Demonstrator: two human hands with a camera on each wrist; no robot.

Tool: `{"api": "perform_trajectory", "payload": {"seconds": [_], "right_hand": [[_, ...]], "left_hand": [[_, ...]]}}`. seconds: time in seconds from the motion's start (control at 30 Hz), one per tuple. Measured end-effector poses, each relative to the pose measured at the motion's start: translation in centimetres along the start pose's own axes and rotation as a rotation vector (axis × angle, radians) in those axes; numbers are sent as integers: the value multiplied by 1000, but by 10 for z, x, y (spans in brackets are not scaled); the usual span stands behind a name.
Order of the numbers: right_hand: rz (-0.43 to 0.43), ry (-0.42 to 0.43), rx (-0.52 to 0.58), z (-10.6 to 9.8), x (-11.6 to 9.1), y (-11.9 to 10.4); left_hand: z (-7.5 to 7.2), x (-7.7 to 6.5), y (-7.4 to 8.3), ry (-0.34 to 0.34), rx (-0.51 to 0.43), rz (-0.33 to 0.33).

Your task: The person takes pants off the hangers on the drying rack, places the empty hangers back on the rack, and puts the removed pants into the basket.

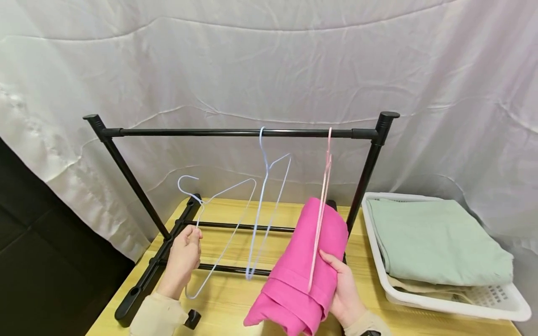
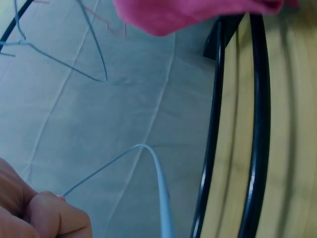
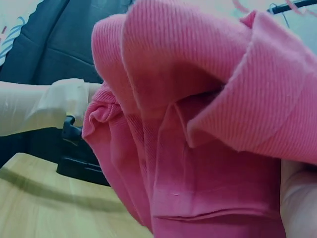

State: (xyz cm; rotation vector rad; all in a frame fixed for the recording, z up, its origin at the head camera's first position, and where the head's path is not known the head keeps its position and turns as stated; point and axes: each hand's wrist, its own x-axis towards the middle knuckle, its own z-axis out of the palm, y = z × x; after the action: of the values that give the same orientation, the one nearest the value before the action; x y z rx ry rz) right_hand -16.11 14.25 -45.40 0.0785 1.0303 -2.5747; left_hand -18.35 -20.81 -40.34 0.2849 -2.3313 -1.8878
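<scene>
My left hand (image 1: 185, 252) pinches the side of a light blue wire hanger (image 1: 229, 188), which is off the rod with its hook up and to the left. In the left wrist view, curled fingers meet the hanger's wire (image 2: 165, 198). My right hand (image 1: 344, 291) holds a folded bright pink garment (image 1: 290, 275) from its right side, thumb on the cloth. Ribbed edges of the garment (image 3: 183, 54) show in the right wrist view; most of that hand's fingers are hidden behind it. A pink hanger (image 1: 322, 210) hangs from the rod in front of the garment.
A black rack with a horizontal rod (image 1: 189, 132) stands on the wooden table (image 1: 218, 296). Another light blue hanger (image 1: 261, 200) hangs mid-rod. At right, a white basket (image 1: 380, 266) holds folded pale green cloth (image 1: 437, 238) over beige cloth. Behind is a pale curtain (image 1: 252, 74).
</scene>
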Motion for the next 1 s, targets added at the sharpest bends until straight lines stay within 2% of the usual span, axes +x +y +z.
{"api": "perform_trajectory", "payload": {"seconds": [0.13, 0.27, 0.37, 0.43, 0.6, 0.73, 0.87, 1.0], "right_hand": [[-32, -83, 24, -4, -5, -6], [-44, -219, 117, -10, -12, -12], [-27, -283, 153, -13, -18, -17], [-34, -294, 126, -14, -24, -20], [-31, -247, 13, -15, -38, -27], [-38, -161, -37, -17, -48, -33], [-65, -57, -143, -19, -57, -38], [-64, 6, -249, -21, -66, -42]], "left_hand": [[-2, -6, 10, 39, 103, 51], [-3, -11, 19, 67, 169, 93], [-4, -15, 25, 67, 146, 108], [-5, -17, 28, 51, 97, 121], [-7, -22, 35, 2, 7, 158], [-9, -25, 41, -6, -22, 180], [-10, -26, 45, -1, -39, 203], [-11, -29, 49, -6, -48, 200]]}}
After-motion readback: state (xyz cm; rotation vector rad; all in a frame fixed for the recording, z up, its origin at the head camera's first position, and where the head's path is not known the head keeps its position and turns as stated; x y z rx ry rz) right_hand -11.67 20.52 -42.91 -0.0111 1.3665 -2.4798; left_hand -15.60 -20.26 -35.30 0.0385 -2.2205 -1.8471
